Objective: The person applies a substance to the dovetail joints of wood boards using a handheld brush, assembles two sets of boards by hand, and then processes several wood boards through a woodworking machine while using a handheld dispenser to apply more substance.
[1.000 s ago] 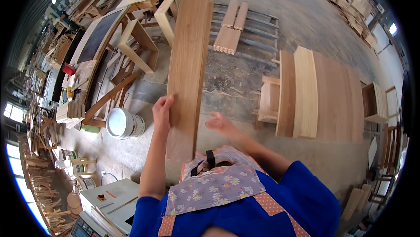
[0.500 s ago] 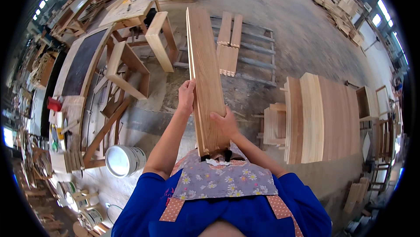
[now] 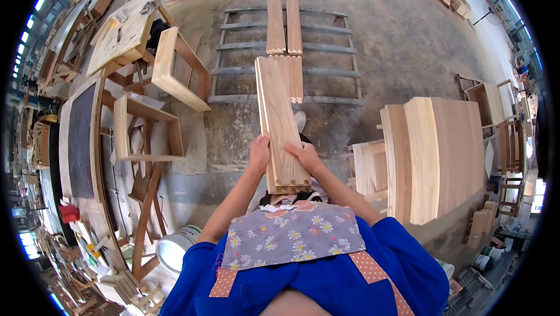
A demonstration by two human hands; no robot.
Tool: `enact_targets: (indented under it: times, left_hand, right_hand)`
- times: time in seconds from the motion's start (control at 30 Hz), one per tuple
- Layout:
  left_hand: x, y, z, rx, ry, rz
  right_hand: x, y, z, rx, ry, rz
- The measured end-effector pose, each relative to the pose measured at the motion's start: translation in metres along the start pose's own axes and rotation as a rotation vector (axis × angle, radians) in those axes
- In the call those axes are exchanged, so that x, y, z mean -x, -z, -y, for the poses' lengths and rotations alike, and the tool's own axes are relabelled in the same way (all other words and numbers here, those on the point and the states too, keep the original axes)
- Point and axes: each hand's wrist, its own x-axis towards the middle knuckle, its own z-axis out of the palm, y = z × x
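A stack of long, narrow wooden boards [image 3: 281, 123] is held in the air in front of the person's body, between the left hand [image 3: 259, 151] and the right hand [image 3: 305, 157]. The top board shows a smooth, light-brown face with grain running lengthwise. Along the left side, paler long edges show as layered lines. The near end, toward the person, has a row of rounded notches; the far end points away and slants slightly left. How many boards make up the stack is hard to tell.
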Motion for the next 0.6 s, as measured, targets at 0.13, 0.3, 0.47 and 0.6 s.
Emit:
enact_targets:
  times: [0.13, 0.3, 0.47, 0.6]
  left_hand:
    - [-0.097, -0.005, -0.023, -0.351, -0.132, -0.165]
    - [-0.187, -0.048, -0.067, -0.455, -0.118, -0.303]
    - [-0.292, -0.078, -0.109, -0.299, -0.076, -0.211]
    - [-0.381, -0.064, -0.126, -0.185, 0.024, -0.168]
  right_hand:
    - [-0.097, 0.018, 0.039, -0.038, 0.056, 0.148]
    - [-0.215, 0.056, 0.102, -0.088, -0.204, 0.119]
    - [-0.327, 0.092, 0.131, -0.048, -0.134, -0.044]
    - [-0.396, 0.124, 0.181, -0.374, -0.075, -0.143]
